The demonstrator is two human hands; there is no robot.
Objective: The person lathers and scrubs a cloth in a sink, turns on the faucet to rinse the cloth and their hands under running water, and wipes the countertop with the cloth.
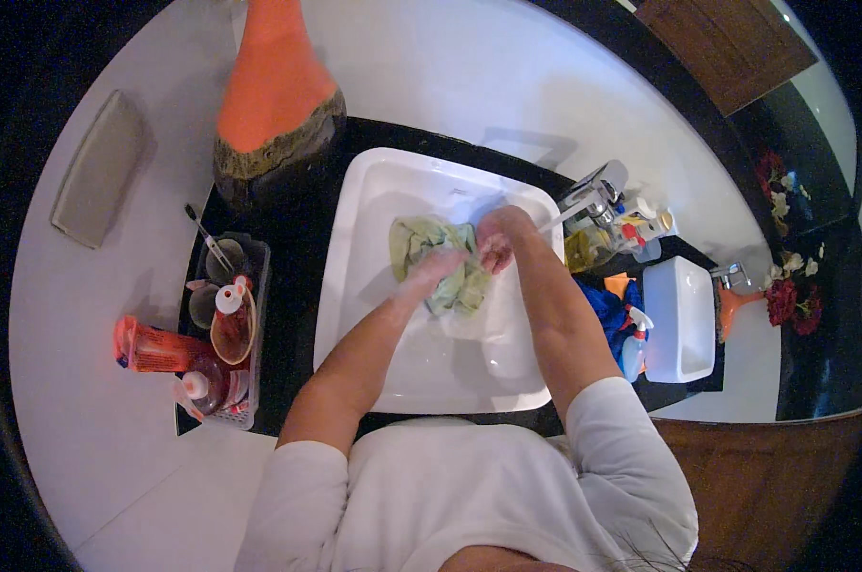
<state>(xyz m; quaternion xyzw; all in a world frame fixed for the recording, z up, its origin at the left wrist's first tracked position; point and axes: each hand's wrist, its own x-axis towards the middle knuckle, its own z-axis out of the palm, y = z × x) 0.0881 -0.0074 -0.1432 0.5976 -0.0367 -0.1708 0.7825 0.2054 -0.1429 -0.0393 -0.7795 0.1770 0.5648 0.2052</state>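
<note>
A pale green cloth (421, 243) is bunched up inside a white rectangular sink (374, 181). My left hand (438, 267) grips the cloth from the near side. Over its right end sits my right hand (497, 238), fingers closed on the fabric, below the stream from a chrome tap (598, 186) on the sink's right side. Both forearms reach in from the lower edge over the basin.
A grey basket (250, 381) with bottles and brushes stands left of the sink on the dark counter. An orange and brown vase (274, 95) stands behind it. To the right lie a blue cloth (605, 310), a spray bottle (633, 348) and small bottles. A mirror reflects flowers (789, 296).
</note>
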